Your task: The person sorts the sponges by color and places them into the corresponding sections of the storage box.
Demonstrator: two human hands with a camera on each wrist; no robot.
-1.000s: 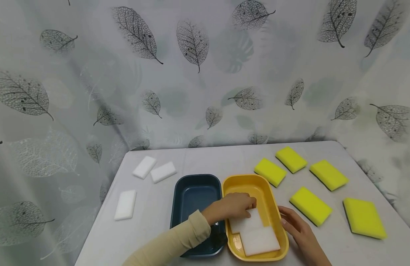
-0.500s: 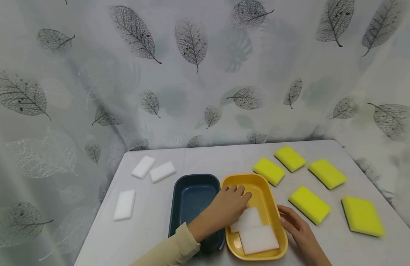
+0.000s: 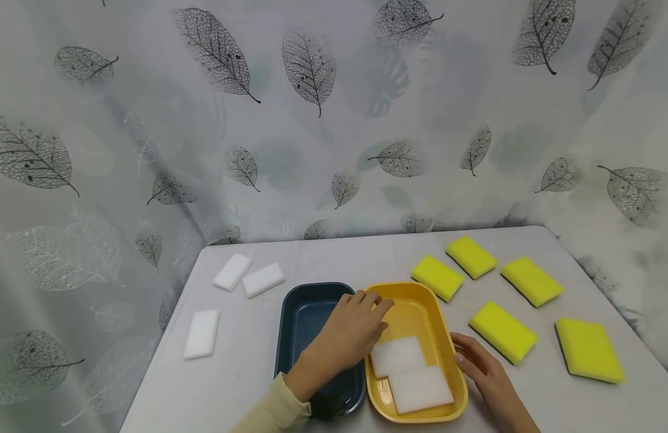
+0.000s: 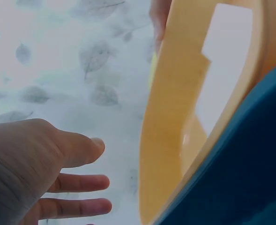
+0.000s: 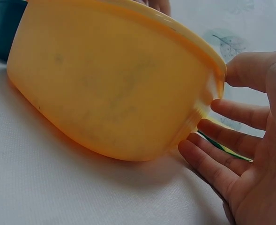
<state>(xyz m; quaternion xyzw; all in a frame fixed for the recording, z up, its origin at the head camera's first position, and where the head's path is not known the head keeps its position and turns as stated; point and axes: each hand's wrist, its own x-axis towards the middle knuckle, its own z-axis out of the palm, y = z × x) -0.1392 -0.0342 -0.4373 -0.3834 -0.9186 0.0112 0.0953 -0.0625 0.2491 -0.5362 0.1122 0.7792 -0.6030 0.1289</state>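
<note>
My left hand [image 3: 341, 334] is above the place where the two trays meet, with nothing in its grasp; its thumb and fingers stretch out apart in the left wrist view. Two white sponges, one [image 3: 398, 355] partly under the other [image 3: 422, 390], lie in the near half of the yellow tray [image 3: 415, 316]. Against that tray's right side rests my right hand [image 3: 487, 373], thumb at the rim and fingertips along the outer wall in the right wrist view. The dark blue tray [image 3: 312, 316] stands beside it, partly covered by my left forearm.
Three white sponges lie on the left of the table, one [image 3: 201, 334] nearer and two [image 3: 263, 280] farther back. Several yellow sponges [image 3: 503, 332] with dark undersides are spread to the right. A leaf-print curtain [image 3: 323, 150] hangs behind the table.
My left hand has let go of the white sponge in the yellow tray and drawn up and left, its fingers spreading. My right hand has stayed at the tray's side.
</note>
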